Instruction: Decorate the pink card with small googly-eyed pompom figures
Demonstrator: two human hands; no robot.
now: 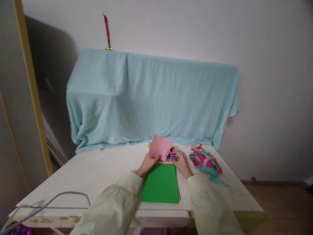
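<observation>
One pink paper sheet [160,147], its far and right edges already punched with small holes, stands tilted at the table's middle, pinched in the closed left hand [148,163]; the right hand [180,160] closes over a purple punch [173,157]. Green sheets [160,183] lie near, unpunched; punched strips [205,161] pile right on the white table [97,169].

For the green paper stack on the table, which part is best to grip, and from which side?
Probably the near edge of the green paper stack, coming from the person's side. It lies flat on the white table, its near end bare, while the left hand with the pink sheet and the right hand crowd its far edge.
</observation>
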